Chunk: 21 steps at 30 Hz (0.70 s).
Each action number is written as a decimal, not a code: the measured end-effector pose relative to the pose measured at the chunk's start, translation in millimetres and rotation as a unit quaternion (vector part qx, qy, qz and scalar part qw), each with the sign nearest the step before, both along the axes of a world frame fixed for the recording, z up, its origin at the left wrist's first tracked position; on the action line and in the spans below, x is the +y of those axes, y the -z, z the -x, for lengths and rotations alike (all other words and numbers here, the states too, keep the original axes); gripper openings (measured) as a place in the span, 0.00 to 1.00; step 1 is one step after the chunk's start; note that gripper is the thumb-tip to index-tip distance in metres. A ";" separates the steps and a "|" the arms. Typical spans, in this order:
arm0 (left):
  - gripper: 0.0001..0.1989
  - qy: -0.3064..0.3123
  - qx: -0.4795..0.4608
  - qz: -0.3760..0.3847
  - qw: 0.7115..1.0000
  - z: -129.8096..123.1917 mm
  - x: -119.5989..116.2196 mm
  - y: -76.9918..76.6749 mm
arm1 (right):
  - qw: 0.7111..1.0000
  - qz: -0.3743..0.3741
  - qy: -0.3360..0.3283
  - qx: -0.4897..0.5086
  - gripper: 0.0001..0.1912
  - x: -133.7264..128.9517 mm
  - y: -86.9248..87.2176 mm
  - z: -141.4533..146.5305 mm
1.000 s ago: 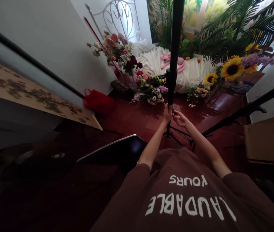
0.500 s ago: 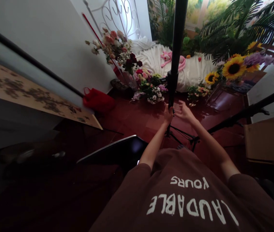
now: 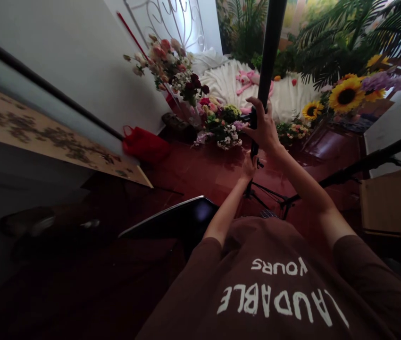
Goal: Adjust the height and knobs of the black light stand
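A black pole (image 3: 270,52) of a stand rises in front of me, its upper part tilted a little to the right. My left hand (image 3: 249,166) is closed round its lower section, just beside a small knob (image 3: 260,164). Higher up, my right hand (image 3: 264,127) is at the dark collar (image 3: 254,117) of the pole, with thumb and fingers spread apart around it. Whether the right palm touches the pole is hard to tell. The stand's thin legs (image 3: 257,197) spread on the red floor below my hands.
Flower bunches (image 3: 229,134) and sunflowers (image 3: 346,97) stand ahead, before a white cloth (image 3: 221,80) with a pink plush toy. A second black pole (image 3: 373,160) slants at the right near a cardboard box (image 3: 395,200). A dark screen (image 3: 175,219) and red bag (image 3: 146,144) are left.
My right hand has risen from beside my left hand to the pole's collar. The upper pole leans further right. My left hand keeps its hold.
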State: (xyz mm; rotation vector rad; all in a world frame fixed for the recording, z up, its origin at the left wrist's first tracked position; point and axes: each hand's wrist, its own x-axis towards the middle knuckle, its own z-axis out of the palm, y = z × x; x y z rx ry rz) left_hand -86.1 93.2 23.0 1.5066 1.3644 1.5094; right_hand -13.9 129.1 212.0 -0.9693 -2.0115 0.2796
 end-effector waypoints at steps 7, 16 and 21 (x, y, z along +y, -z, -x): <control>0.26 0.009 0.007 0.005 1.000 5.0 4.1 -5.7 | 0.996 0.088 0.022 0.013 0.38 -26.1 42.1 2.5; 0.14 0.037 0.011 0.039 0.999 10.2 10.1 13.8 | 0.992 0.113 0.046 -0.032 0.34 -41.8 75.2 -5.6; 0.16 0.020 0.009 0.023 0.999 4.1 5.9 16.2 | 0.992 0.119 0.011 0.048 0.40 -63.6 102.3 -48.2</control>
